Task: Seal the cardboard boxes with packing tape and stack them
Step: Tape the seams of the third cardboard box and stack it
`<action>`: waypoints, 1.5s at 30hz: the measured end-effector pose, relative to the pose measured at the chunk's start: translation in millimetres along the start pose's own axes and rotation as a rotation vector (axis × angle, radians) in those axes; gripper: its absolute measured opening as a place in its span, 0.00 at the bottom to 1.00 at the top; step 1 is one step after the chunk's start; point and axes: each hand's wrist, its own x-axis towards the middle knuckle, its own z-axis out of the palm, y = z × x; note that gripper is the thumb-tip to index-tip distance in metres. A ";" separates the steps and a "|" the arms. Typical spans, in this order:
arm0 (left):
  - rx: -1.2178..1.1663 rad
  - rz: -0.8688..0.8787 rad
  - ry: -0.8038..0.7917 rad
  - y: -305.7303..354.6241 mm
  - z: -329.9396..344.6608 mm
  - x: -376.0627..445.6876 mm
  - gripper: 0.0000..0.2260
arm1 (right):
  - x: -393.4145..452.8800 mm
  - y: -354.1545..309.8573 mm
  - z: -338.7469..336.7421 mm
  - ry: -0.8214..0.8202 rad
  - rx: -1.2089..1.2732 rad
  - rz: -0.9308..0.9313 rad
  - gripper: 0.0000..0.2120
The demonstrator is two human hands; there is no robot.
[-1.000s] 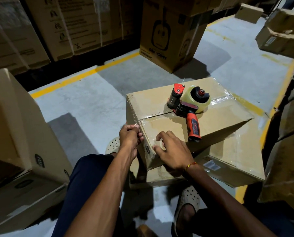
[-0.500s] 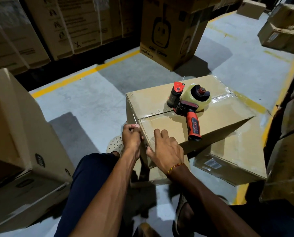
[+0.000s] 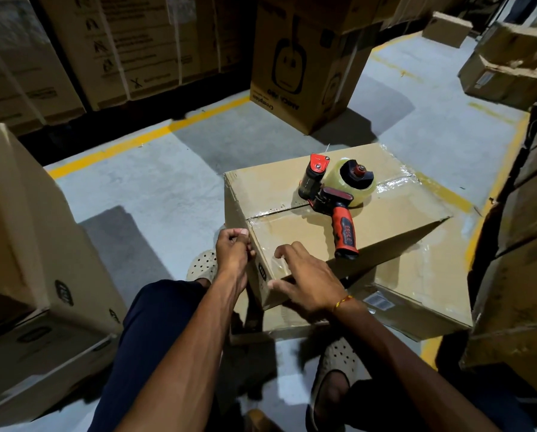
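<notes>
Two hands work the near corner of our brown cardboard box (image 3: 323,235), perched on a flatter taped carton (image 3: 423,294). Left hand (image 3: 232,254) pinches the corner edge, curled; right hand (image 3: 304,275) presses spread fingers on clear tape. It looks stiff and light, so we'd grip opposite bottom edges, since the film is slick.

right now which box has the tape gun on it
The box under both hands, stacked on another box; the tape gun lies across its taped top seam.

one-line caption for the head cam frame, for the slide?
Left hand at the corner of the taped cardboard box, right hand spread on its near edge, tape dispenser resting on top.
</notes>
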 end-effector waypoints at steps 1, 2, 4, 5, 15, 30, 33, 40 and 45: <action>-0.004 -0.002 0.001 0.0 0.3 -0.1 0.08 | -0.9 1.6 -1.3 -0.001 -0.003 -0.014 0.25; -0.006 -0.003 0.001 0.2 0.4 -0.3 0.08 | -1.5 1.8 -1.1 0.006 -0.020 -0.029 0.24; 0.001 -0.006 0.003 0.7 -0.2 -0.8 0.08 | -3.5 -0.8 1.6 0.017 -0.110 -0.061 0.22; 0.006 -0.008 0.002 1.1 -0.5 -0.9 0.08 | -4.7 -2.0 4.1 0.020 -0.180 -0.080 0.22; 0.019 -0.028 -0.027 4.8 -2.8 -2.4 0.07 | 13.7 -8.1 -11.6 0.009 -0.275 -0.117 0.26; -0.052 -0.220 -0.047 4.4 -6.8 1.3 0.08 | 55.6 -42.0 13.4 0.233 -0.193 0.102 0.13; -0.076 -0.258 -0.044 6.8 -7.9 3.3 0.09 | 60.6 -45.2 13.8 0.207 -0.183 0.132 0.13; -0.078 -0.264 -0.055 6.7 -12.2 4.9 0.07 | 64.8 -45.1 14.5 0.182 -0.177 0.179 0.15; 0.236 -0.021 0.128 -8.4 -15.3 -1.8 0.15 | 64.1 -42.8 8.3 0.148 -0.164 0.153 0.16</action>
